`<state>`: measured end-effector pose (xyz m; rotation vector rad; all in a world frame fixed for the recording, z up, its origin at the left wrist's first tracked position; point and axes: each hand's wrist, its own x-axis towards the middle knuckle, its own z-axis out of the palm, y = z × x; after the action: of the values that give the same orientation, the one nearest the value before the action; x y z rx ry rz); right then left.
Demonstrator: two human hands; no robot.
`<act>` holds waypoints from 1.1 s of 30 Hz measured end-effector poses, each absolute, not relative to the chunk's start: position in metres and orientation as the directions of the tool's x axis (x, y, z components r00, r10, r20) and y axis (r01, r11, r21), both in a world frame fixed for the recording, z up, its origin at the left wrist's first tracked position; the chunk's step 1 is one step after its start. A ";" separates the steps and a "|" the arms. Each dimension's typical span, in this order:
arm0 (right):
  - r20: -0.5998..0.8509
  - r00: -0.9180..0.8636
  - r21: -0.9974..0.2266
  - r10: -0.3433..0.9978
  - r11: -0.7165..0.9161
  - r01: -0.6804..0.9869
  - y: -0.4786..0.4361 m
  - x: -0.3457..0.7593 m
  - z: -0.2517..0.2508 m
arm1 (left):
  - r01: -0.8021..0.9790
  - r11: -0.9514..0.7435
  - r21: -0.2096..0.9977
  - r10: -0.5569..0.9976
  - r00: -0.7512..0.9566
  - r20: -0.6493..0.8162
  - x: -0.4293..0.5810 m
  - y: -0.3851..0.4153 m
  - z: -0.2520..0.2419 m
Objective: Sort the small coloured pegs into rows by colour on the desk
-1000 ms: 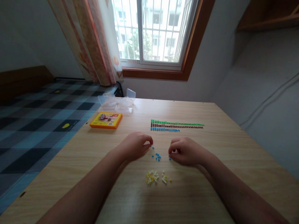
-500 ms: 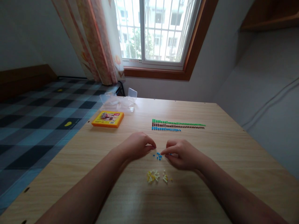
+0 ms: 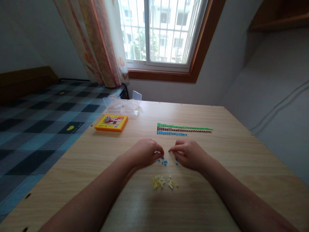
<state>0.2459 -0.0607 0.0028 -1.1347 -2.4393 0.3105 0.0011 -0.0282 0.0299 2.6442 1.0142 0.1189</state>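
Two bare hands, both over a wooden tabletop (image 3: pixel 130 206). Left hand (image 3: pixel 147 154): fingers curved down, index finger and thumb close together beside the loose blue pieces (image 3: pixel 165 162); whether anything is pinched there cannot be told. Right hand (image 3: pixel 191 154): index finger stretched toward the left hand, its tip at a single blue piece (image 3: pixel 169 151); whether that piece is gripped or merely touched (it is very small) cannot be told. The loose blue pieces lie scattered between and just in front of the hands, with a few close by the right thumb.

Beyond the hands, three lines of small pieces, side by side: green row (image 3: pixel 161 125), farthest; brown row (image 3: pixel 160 129), middle; blue row (image 3: pixel 165 132), nearest and shortest. Nearer the wearer, one cluster of yellow and cream pieces (image 3: pixel 158 182), plus a smaller cluster (image 3: pixel 171 184) and one yellow piece (image 3: pixel 177 185) to its right. At the far left, one orange box (image 3: pixel 111 123) with a yellow printed top, and clear plastic packaging (image 3: pixel 124 106) behind it.
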 end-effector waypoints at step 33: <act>0.212 -0.736 -0.374 0.643 0.749 0.546 -0.074 0.239 0.020 | 0.646 -0.724 0.241 0.666 0.746 -0.002 0.016 -0.029 0.028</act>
<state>0.2394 -0.0745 0.0201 -0.9194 -2.6208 0.4126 0.0156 -0.0288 0.0281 2.7194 1.0371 0.1237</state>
